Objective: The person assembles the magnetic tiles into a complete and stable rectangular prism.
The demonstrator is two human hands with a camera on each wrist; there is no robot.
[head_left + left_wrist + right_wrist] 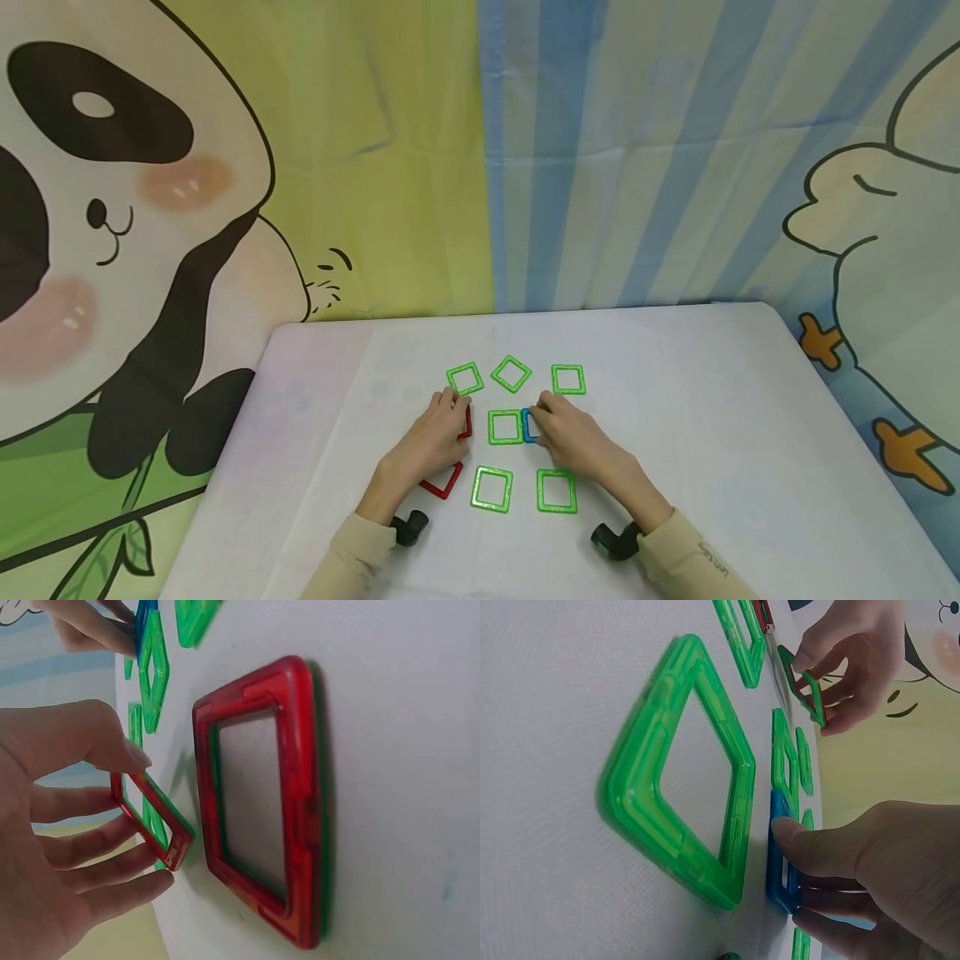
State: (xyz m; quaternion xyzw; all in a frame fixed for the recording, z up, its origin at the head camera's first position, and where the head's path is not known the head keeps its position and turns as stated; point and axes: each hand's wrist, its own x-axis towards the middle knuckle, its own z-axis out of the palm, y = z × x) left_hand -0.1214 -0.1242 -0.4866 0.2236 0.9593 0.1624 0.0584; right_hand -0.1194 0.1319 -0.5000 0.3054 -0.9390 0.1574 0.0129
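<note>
My left hand (438, 432) pinches a red square magnetic tile (178, 851) between thumb and fingers, with a green layer against its back. Below that hand, another red square tile (301, 817) lies on the table, green showing along its underside. My right hand (573, 433) grips a blue square tile (775, 859) by its edges. The blue tile sits right beside a green square tile (492, 427) in the middle of the layout. Nearest the right wrist is a large-looking green tile (646, 739), flat on the cloth.
A back row holds three green tiles, at left (452, 382), middle (502, 383) and right (555, 380). One more green tile (476, 488) lies at the front, between the wrists. The white table (712, 400) meets a cartoon-printed curtain (420, 208). Black wrist cameras (617, 543) stick out near the sleeves.
</note>
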